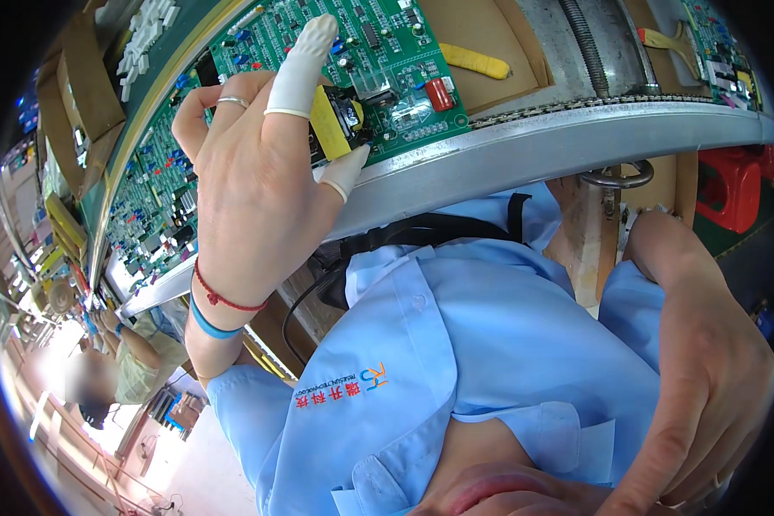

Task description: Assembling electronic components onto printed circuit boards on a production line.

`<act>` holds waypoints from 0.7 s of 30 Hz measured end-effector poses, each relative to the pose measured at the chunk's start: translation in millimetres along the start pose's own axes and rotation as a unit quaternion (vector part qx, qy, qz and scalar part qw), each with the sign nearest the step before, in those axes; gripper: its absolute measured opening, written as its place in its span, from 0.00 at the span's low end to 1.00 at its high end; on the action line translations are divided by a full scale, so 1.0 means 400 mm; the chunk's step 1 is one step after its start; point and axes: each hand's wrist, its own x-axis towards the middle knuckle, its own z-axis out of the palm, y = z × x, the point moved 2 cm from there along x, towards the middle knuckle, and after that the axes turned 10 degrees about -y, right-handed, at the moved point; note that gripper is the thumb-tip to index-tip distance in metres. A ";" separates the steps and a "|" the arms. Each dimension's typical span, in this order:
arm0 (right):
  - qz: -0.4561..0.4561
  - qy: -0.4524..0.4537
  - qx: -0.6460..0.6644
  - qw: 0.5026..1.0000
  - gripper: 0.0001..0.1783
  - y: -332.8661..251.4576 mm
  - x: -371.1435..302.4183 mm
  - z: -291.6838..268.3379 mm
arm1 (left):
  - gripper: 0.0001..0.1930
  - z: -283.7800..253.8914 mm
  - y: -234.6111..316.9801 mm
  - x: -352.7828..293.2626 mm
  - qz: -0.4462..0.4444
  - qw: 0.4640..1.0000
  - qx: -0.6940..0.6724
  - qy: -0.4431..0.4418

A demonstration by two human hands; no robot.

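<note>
My left hand (262, 163) rests over a green circuit board (413, 138). White finger cots (303, 77) cover its index finger and thumb. The index finger stretches across the board, and the thumb lies at the board's near edge. Between these spread fingers stands a yellow transformer (331, 125); whether they touch it cannot be made out. A red block-shaped component (439, 95) sits to its right on the same board. My right hand (705, 404) is raised at the lower right, close to the camera and away from the board. Its fingers bend downward, with the tips mostly hidden.
A metal rail (559, 155) with a chain along it runs before me. More circuit boards (159, 172) lie to the left, and another (727, 56) at far right. A yellow-handled tool (475, 62) lies behind the rail. A red stool (731, 189) stands right; another person (142, 361) works at left.
</note>
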 end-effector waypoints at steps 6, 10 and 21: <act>-0.012 -0.002 0.020 1.000 0.09 -0.014 -0.042 -0.014 | 0.42 0.009 -0.002 0.000 -0.001 1.000 0.007 -0.001; -0.019 -0.003 0.029 0.999 0.11 -0.015 -0.054 -0.009 | 0.42 -0.013 0.034 0.015 -0.005 1.000 0.010 -0.005; -0.031 -0.005 0.049 0.998 0.18 -0.055 -0.189 -0.056 | 0.40 -0.011 0.033 0.026 0.018 0.997 0.074 -0.010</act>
